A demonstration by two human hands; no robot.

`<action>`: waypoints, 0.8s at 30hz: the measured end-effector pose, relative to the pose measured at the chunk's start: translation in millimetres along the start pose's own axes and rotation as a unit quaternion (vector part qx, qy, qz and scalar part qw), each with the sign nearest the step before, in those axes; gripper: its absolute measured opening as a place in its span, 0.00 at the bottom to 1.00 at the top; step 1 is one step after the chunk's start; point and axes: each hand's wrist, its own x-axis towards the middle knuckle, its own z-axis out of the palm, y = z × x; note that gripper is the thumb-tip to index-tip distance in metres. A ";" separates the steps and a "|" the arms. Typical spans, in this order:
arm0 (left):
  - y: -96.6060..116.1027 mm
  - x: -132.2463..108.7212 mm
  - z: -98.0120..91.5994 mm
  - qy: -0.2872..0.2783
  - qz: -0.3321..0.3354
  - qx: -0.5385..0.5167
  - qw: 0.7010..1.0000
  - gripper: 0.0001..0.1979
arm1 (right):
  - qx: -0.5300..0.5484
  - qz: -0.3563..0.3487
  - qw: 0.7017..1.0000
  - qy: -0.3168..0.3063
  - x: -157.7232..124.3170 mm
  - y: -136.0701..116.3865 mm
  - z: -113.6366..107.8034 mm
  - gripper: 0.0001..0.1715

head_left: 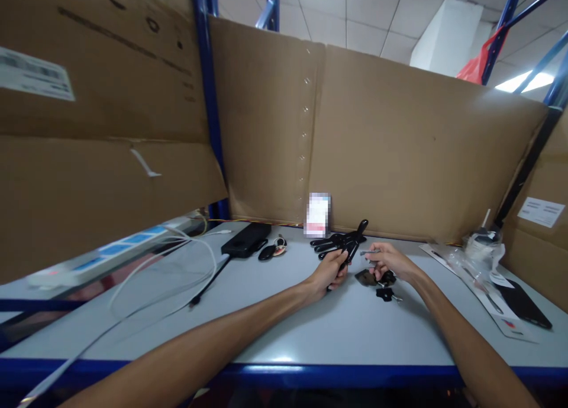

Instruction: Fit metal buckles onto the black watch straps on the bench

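Observation:
My left hand (331, 272) is closed around a long, glossy black tool-like piece (355, 242) with a rounded end, slanting up to the right. Just behind it, several similar black pieces (331, 241) lie in a pile. Close by on the right, my right hand (387, 260) has its fingers bent in a pinch around a small, slim metallic piece (369, 252). Beneath those fingers rest small dark parts (366, 278). A black knob-like piece with a silver shank (385, 294) lies nearer to me. The exact kind of these pieces is unclear.
A lit phone (317, 216) leans on the cardboard wall (421, 154). Left are a power bank (246, 240), a key fob (267, 252), white cables (213, 260) and a power strip (128, 245). Right are plastic packaging (474, 278) and a dark phone (526, 304).

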 end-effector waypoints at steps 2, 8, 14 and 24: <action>0.2 -0.4 1.0 -0.001 -0.004 0.001 1.000 0.16 | 0.002 0.003 1.000 -0.011 -2.8 -3.0 2.8 0.25; 3.4 -1.4 1.9 0.001 -0.020 0.008 1.000 0.17 | 0.001 -0.005 0.999 -0.042 -8.3 -7.8 5.4 0.25; 1.8 -2.4 1.6 -0.010 -0.009 0.020 1.000 0.25 | -0.008 -0.021 0.999 -0.040 -3.9 -4.2 5.3 0.23; 1.9 -2.6 0.2 -0.019 -0.013 0.017 1.000 0.29 | -0.033 -0.021 0.999 -0.030 -1.3 -0.5 6.6 0.23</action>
